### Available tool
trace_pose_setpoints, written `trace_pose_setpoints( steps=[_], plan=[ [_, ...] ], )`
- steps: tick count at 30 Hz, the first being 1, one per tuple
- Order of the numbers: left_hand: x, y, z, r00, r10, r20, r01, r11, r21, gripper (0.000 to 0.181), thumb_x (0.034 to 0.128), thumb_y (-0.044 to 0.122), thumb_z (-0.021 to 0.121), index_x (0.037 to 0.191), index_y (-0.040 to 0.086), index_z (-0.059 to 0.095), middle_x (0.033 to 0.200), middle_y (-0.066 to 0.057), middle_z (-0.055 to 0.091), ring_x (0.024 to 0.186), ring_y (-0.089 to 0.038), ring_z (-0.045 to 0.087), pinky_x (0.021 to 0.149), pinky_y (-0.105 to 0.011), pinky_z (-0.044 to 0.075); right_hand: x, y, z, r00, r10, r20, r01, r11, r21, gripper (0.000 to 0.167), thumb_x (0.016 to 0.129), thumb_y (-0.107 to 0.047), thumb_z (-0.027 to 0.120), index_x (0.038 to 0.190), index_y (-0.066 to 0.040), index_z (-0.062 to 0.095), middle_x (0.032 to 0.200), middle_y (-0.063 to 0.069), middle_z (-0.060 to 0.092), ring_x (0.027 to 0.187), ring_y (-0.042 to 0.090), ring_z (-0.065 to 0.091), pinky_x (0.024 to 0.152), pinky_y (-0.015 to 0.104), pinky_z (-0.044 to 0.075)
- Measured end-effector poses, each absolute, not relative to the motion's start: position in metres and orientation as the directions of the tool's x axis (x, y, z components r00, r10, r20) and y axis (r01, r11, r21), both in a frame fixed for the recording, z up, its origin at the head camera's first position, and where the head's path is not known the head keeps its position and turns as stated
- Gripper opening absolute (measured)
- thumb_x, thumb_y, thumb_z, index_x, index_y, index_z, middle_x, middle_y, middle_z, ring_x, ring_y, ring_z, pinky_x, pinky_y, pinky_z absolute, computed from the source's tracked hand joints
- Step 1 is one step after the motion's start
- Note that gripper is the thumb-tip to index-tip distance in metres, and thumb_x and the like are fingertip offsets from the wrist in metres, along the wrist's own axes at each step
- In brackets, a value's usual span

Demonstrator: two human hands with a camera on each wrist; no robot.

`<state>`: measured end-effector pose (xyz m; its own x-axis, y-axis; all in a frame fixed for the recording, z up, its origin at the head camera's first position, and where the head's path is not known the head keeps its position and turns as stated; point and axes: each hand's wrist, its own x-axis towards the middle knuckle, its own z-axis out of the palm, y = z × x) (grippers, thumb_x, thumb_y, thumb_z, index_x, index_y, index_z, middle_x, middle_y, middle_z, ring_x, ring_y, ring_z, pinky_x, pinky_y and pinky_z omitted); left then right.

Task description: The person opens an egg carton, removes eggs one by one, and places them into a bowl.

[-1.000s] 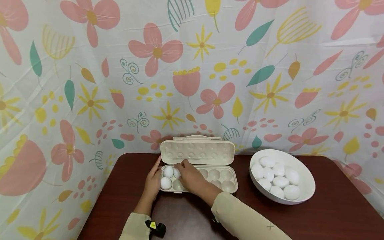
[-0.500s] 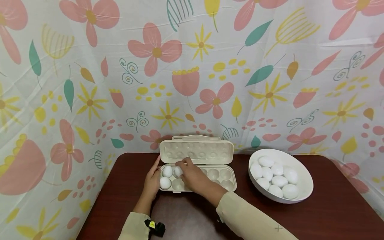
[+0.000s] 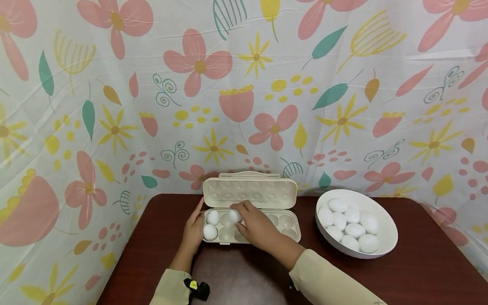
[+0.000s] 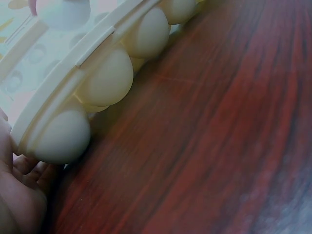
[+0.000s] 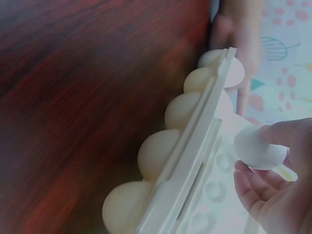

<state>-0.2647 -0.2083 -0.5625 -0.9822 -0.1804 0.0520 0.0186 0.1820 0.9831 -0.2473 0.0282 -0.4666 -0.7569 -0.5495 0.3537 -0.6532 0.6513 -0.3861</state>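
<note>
A cream plastic egg carton (image 3: 259, 240) lies with its lid raised at the back of the table. Two white eggs fill its leftmost pair of hollows, a back egg (image 3: 213, 217) and a front egg (image 3: 210, 232). My right hand (image 3: 259, 226) pinches another white egg (image 5: 261, 147) between thumb and fingers, raised over the back row. My left hand (image 3: 193, 232) holds the carton's left end. Several of its fingers curl low against that end in the left wrist view, beside the rounded hollow (image 4: 61, 136).
A white bowl (image 3: 390, 237) with several white eggs stands on the right of the dark red wooden table (image 3: 160, 220). Behind the table hangs a flower-patterned cloth (image 3: 244, 152). A black strap device (image 3: 197, 289) sits on the left wrist.
My right hand has lifted the egg up from the second hollow of the back row and shifted it right. The left hand stays on the carton's end.
</note>
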Motion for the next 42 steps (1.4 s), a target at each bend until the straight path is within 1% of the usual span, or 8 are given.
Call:
trace_pose_setpoints(
  steps=[10,15,17,21,24,29,35,42],
  plan=[
    [-0.264,-0.208,-0.562,-0.982,-0.185,0.05,0.014,0.19,0.982,0.054,0.1068,0.016,0.038,0.155,0.039,0.039,0.133,-0.012,0.061,0.13,-0.029,0.051,0.113,-0.05,0.034,-0.237,0.058,-0.465,-0.767,-0.482,0.424,-0.637,0.652,-0.411,0.047,0.091,-0.016,0.076,0.134,-0.013,0.057,0.122,0.007,0.059,0.099,0.02,0.067,0.083,0.037,0.056],
    [-0.264,-0.208,-0.562,-0.981,-0.187,0.049,0.013,0.19,0.982,0.055,0.1068,0.016,0.038,0.153,0.046,0.04,0.134,-0.012,0.061,0.131,-0.028,0.051,0.113,-0.049,0.034,-0.235,0.071,-0.466,-0.754,-0.451,0.478,-0.645,0.646,-0.407,0.048,0.088,-0.014,0.078,0.132,-0.012,0.058,0.12,0.007,0.059,0.098,0.019,0.067,0.083,0.036,0.056],
    [-0.264,-0.208,-0.562,-0.981,-0.19,0.047,0.01,0.19,0.982,0.055,0.1067,0.016,0.039,0.153,0.045,0.04,0.134,-0.012,0.061,0.13,-0.028,0.051,0.113,-0.049,0.033,-0.234,0.076,-0.466,-0.75,-0.442,0.492,-0.646,0.648,-0.404,0.049,0.087,-0.014,0.079,0.132,-0.012,0.059,0.12,0.007,0.059,0.098,0.019,0.066,0.082,0.036,0.056],
    [-0.264,-0.207,-0.562,-0.98,-0.193,0.054,0.016,0.19,0.982,0.054,0.1063,0.015,0.039,0.156,0.037,0.04,0.134,-0.012,0.061,0.13,-0.028,0.051,0.113,-0.049,0.034,-0.231,0.086,-0.467,-0.751,-0.416,0.512,-0.636,0.666,-0.391,0.05,0.086,-0.015,0.08,0.132,-0.014,0.059,0.121,0.006,0.059,0.098,0.018,0.066,0.082,0.036,0.057],
    [-0.264,-0.207,-0.563,-0.98,-0.189,0.064,0.027,0.192,0.981,0.054,0.1064,0.014,0.039,0.156,0.037,0.039,0.133,-0.013,0.061,0.129,-0.028,0.051,0.112,-0.049,0.035,-0.229,0.094,-0.466,-0.756,-0.388,0.527,-0.62,0.682,-0.387,0.051,0.086,-0.016,0.08,0.133,-0.016,0.06,0.121,0.005,0.06,0.098,0.017,0.067,0.082,0.037,0.056],
    [-0.264,-0.208,-0.562,-0.98,-0.185,0.069,0.035,0.184,0.982,0.056,0.1062,0.013,0.04,0.153,0.043,0.041,0.132,-0.013,0.062,0.129,-0.027,0.052,0.112,-0.048,0.035,-0.226,0.11,-0.463,-0.774,-0.344,0.531,-0.587,0.704,-0.4,0.052,0.087,-0.016,0.079,0.135,-0.018,0.06,0.121,0.004,0.059,0.095,0.014,0.065,0.079,0.035,0.056],
    [-0.264,-0.21,-0.562,-0.982,-0.178,0.064,0.03,0.187,0.982,0.055,0.1068,0.015,0.039,0.153,0.045,0.04,0.134,-0.013,0.061,0.131,-0.028,0.051,0.113,-0.049,0.034,-0.224,0.13,-0.462,-0.807,-0.295,0.512,-0.539,0.721,-0.435,0.054,0.088,-0.015,0.078,0.138,-0.016,0.057,0.124,0.005,0.059,0.1,0.014,0.064,0.083,0.038,0.057],
    [-0.263,-0.208,-0.562,-0.984,-0.168,0.054,0.023,0.18,0.983,0.054,0.108,0.015,0.038,0.154,0.043,0.039,0.137,-0.015,0.06,0.133,-0.03,0.05,0.115,-0.049,0.032,-0.221,0.153,-0.463,-0.825,-0.251,0.507,-0.498,0.748,-0.439,0.053,0.089,-0.015,0.077,0.138,-0.013,0.058,0.123,0.008,0.059,0.088,0.015,0.059,0.074,0.031,0.053]
  ],
)
